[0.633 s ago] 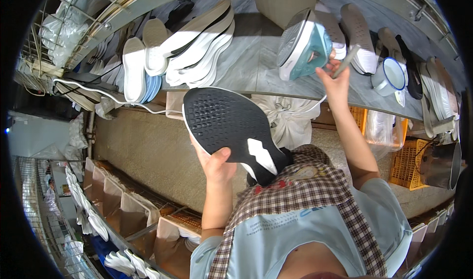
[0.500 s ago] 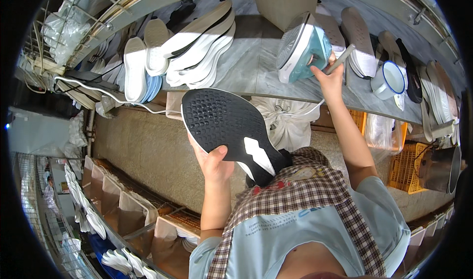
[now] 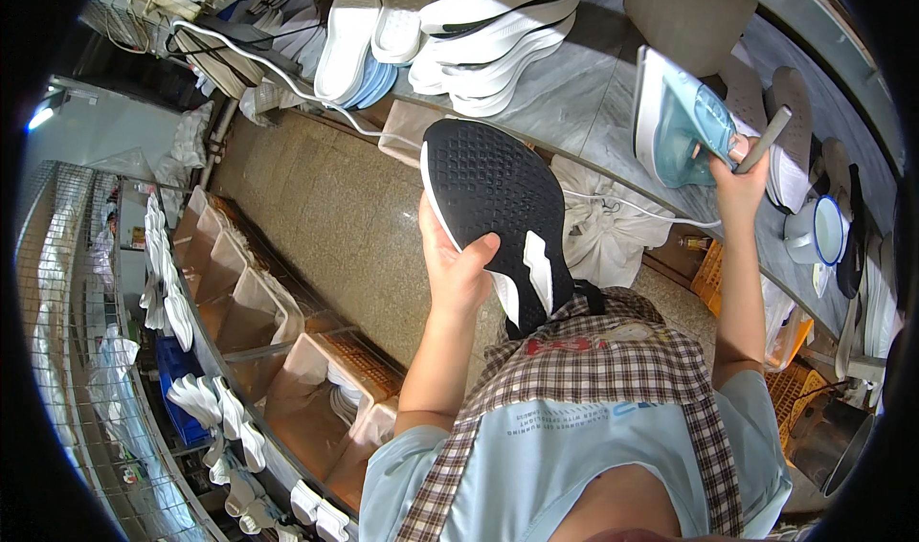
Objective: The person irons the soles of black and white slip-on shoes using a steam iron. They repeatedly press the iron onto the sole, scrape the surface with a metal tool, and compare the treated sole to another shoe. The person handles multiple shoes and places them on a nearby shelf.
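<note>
My left hand (image 3: 458, 266) grips a black shoe (image 3: 498, 212) by its side, sole facing up toward me, with white patches near the heel. The shoe hangs in front of my checked apron, below the workbench edge. My right hand (image 3: 739, 170) reaches up to the grey bench (image 3: 584, 101) and is closed around the handle of a light blue and white clothes iron (image 3: 678, 125), which stands tilted on its heel. The iron's white cord (image 3: 632, 218) trails down toward a bundle of white cloth.
Stacks of white shoe soles (image 3: 450, 25) lie at the back of the bench. A white cup (image 3: 818, 231) and dark insoles sit at the right. Brown compartment bins (image 3: 287, 341) with more white soles (image 3: 206, 403) line the floor at left. An orange crate (image 3: 713, 274) stands under the bench.
The shoe stays sole-up in my left hand. My right hand, which was reaching at the iron, now has its fingers closed around the handle.
</note>
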`<state>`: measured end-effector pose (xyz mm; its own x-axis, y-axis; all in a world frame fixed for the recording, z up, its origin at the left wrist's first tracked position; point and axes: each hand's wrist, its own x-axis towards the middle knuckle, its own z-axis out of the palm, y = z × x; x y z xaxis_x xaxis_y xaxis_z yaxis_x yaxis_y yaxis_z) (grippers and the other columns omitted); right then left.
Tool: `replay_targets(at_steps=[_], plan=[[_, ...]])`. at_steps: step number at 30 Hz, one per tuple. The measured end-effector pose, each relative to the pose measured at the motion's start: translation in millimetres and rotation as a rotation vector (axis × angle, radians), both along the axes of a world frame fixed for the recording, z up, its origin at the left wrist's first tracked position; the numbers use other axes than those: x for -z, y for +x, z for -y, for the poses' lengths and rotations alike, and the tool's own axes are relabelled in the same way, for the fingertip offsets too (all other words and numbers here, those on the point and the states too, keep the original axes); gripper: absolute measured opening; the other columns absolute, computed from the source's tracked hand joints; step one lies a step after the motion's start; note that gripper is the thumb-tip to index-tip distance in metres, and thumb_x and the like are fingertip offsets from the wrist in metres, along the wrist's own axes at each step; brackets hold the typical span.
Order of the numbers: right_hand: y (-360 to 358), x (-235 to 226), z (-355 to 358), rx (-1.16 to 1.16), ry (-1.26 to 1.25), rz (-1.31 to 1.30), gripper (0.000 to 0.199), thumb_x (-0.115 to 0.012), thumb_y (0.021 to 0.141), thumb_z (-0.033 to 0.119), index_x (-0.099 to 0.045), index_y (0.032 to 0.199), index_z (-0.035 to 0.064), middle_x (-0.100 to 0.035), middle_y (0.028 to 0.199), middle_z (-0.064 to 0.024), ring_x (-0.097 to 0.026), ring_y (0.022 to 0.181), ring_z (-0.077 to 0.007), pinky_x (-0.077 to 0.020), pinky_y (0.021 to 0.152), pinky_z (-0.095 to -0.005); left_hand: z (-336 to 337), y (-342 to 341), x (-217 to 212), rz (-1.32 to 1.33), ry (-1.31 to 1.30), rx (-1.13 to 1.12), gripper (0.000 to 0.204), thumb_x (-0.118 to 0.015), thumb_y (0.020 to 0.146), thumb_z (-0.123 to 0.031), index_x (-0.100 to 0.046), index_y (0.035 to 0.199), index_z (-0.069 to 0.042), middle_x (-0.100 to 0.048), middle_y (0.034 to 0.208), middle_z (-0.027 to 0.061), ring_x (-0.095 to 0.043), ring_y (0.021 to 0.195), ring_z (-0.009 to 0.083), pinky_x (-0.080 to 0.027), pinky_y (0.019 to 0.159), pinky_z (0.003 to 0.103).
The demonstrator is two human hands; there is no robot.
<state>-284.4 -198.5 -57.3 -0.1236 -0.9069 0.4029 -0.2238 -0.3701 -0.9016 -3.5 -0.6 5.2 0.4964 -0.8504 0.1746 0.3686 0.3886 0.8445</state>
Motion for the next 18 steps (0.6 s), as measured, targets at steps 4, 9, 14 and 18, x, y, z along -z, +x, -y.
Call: replay_targets(at_steps=[4,9,14,18], plan=[[6,-24,-19,-0.162,-0.097,-0.002,0.038,-0.064,0.062,-0.008,-0.041,0.09,0.0044,-0.055,0.095,-0.0083,-0.053,0.086,-0.0153,-0.0433,0.079,-0.0286,-2,-2,0,0.049,0.02,-0.017,0.08,-0.069,0.068,-0.006,-0.025,0.135,-0.003,-0.047,0.121,0.0114,-0.049,0.11,0.0228,-0.041,0.094,0.036],[12,-53,-37,-0.246,-0.177,-0.147,0.038,-0.068,0.065,-0.004,-0.043,0.092,0.0048,-0.056,0.094,-0.0071,-0.052,0.083,-0.0129,-0.0434,0.076,-0.0257,-5,-4,-2,0.114,0.04,-0.053,0.081,-0.071,0.067,-0.01,-0.026,0.134,0.0,-0.046,0.12,0.0113,-0.049,0.108,0.0212,-0.041,0.093,0.035],[17,-69,-44,-0.288,-0.199,-0.253,0.038,-0.076,0.065,0.001,-0.051,0.093,0.0023,-0.058,0.084,-0.0034,-0.054,0.073,-0.011,-0.0442,0.068,-0.0238,-9,-3,-5,0.262,0.061,-0.094,0.08,-0.069,0.067,-0.012,-0.027,0.133,0.002,-0.046,0.118,0.0109,-0.048,0.107,0.0198,-0.039,0.093,0.034],[19,-74,-47,-0.299,-0.215,-0.357,0.038,-0.078,0.065,0.005,-0.051,0.092,0.0032,-0.057,0.084,-0.0046,-0.054,0.074,-0.0125,-0.0443,0.067,-0.0245,-13,-7,-7,0.257,0.075,-0.084,0.079,-0.067,0.066,-0.008,-0.027,0.133,0.002,-0.046,0.117,0.0108,-0.047,0.107,0.0195,-0.038,0.094,0.034]])
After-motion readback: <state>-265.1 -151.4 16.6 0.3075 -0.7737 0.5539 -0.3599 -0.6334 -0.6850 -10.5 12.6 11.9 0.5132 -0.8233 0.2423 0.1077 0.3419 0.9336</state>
